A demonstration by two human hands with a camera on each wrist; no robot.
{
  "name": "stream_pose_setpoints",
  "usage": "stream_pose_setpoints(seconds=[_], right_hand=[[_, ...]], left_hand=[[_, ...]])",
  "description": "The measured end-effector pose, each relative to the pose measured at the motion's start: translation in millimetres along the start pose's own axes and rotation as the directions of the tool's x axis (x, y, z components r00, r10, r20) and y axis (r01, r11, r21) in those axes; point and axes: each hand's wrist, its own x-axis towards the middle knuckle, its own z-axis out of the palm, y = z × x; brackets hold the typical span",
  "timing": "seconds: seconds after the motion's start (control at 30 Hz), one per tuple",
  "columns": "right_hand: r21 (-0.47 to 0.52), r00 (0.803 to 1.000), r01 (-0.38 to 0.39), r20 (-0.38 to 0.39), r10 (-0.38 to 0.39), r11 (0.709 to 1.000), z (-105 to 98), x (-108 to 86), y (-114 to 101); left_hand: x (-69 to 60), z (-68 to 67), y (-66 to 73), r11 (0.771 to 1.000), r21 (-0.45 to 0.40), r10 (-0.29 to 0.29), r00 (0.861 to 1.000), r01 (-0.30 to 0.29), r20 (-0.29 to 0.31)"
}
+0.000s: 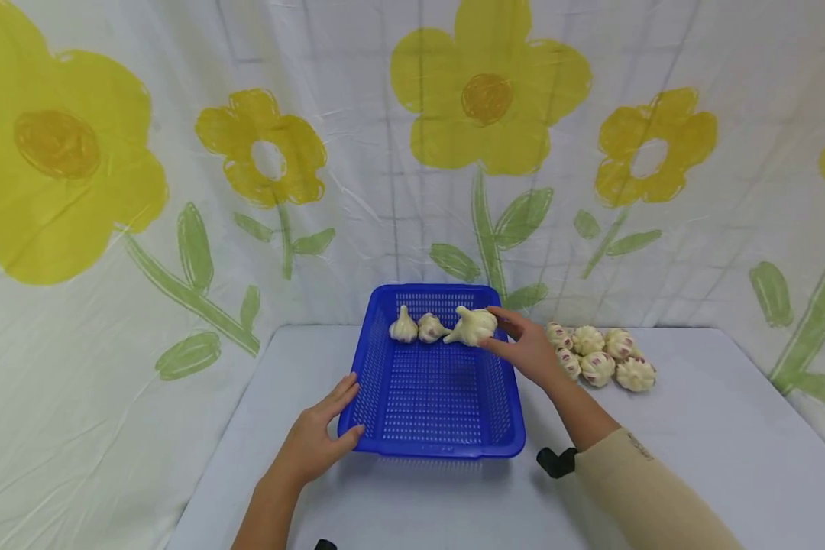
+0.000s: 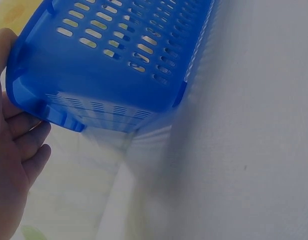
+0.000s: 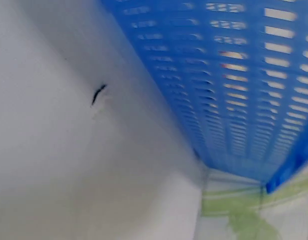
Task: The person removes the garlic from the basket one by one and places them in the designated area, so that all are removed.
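A blue perforated plastic basket (image 1: pixel 431 447) stands on the white table. My left hand (image 1: pixel 316 435) holds its near left corner, thumb by the front rim and fingers along the left side. The left wrist view shows these fingers (image 2: pixel 36 142) bent under the rim. Over the basket's far right part, my right hand (image 1: pixel 525 347) pinches a whitish garlic bulb (image 1: pixel 477 327) between thumb and fingers. A second stem pokes out beside it; whether it belongs to another bulb I cannot tell. Left of it, a garlic bulb (image 1: pixel 403 328) and another garlic bulb (image 1: pixel 429 328) lie inside the basket's far end.
Right of the basket, several purple-streaked garlic bulbs (image 1: pixel 598 368) sit grouped on the table (image 1: pixel 694 458). A white curtain (image 1: pixel 357 191) with yellow flowers hangs behind the table. A black piece (image 1: pixel 557 462) juts from the right wrist.
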Motion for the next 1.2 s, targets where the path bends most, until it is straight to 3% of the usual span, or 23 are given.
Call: stream_pose_setpoints(seconds=[0.37, 0.67, 1.03, 1.2], right_hand=[[0.122, 0.981, 0.059, -0.188, -0.036, 0.991, -35, -22.5, 9], [0.173, 0.950, -0.080, -0.285, 0.127, 0.982, -65, -50.8, 31], [0.169, 0.942, -0.185, -0.252, 0.224, 0.968, -86, -81.3, 63], [0.146, 0.949, -0.241, -0.173, 0.265, 0.959, -91, -91.0, 69]], left_hand=[[-1.4, -2.4, 4.6, 1.000, -0.015, -0.012, 1.000, 0.012, 0.014], [-1.2, -1.2, 2.1, 1.000, -0.005, 0.000, 1.000, 0.000, 0.007], [-0.9, -1.7, 1.9, 1.000, -0.008, -0.001, 1.000, 0.001, 0.002], [-0.8, -1.1, 1.8, 1.000, -0.021, 0.007, 1.000, -0.007, -0.001]])
